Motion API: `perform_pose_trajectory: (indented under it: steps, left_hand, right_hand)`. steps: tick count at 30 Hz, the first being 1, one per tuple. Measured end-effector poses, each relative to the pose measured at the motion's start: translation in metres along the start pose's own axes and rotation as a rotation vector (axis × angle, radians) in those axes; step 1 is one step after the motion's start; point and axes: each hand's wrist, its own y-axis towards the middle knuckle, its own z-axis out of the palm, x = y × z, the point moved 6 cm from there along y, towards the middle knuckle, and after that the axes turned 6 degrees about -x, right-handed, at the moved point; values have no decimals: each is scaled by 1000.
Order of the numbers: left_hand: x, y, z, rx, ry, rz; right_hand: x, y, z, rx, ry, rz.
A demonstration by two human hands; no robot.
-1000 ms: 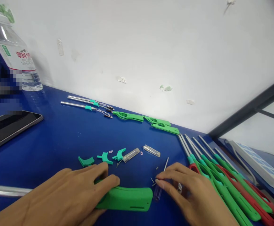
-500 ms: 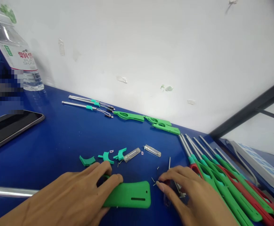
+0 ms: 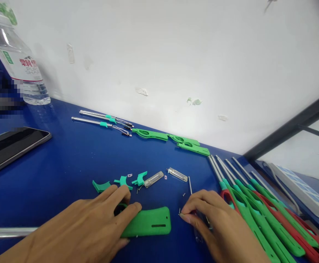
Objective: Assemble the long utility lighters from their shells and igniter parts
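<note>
My left hand [image 3: 90,224] rests on the blue table [image 3: 66,160]. Its thumb and fingers grip the near end of a green plastic lighter handle [image 3: 150,226] lying flat. My right hand [image 3: 220,223] is curled just right of the handle, fingertips pinched together over a clear tube [image 3: 199,233] that is mostly hidden beneath it. A thin metal rod [image 3: 189,185] sticks out past the fingers. Tiny metal pins [image 3: 179,211] lie at the fingertips.
Beyond the hands lie teal small parts [image 3: 123,180] and two clear tubes [image 3: 153,179]. At the wall are green handles [image 3: 150,134] and metal rods [image 3: 93,121]. Green and red lighters [image 3: 261,204] are lined up at the right. Left: a dark tablet [image 3: 11,146], a water bottle [image 3: 19,62].
My left hand has turned and drawn the green handle slightly left. My right hand shifted a little left, and the thin rod swung with it.
</note>
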Motion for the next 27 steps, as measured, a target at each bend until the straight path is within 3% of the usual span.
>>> perform_pose_trajectory:
  steps: [6,10,12,17,27]
  left_hand:
    - [-12,26,-6,32,-31,-110]
    - [-6,14,-1,36,-10,-144]
    - [-3,4,1,10,26,-107]
    - [-9,-10,-4,-162,188,137]
    - [-14,-4,-13,-260,119,138]
  right_hand:
    - [3,2,-8,-39,32,-20]
    - [16,4,-13,-89,69,-35]
    - [21,4,-14,-108,80,-42]
    - [31,6,-11,-88,71,-144]
    - [47,3,-9,-131,8,-154]
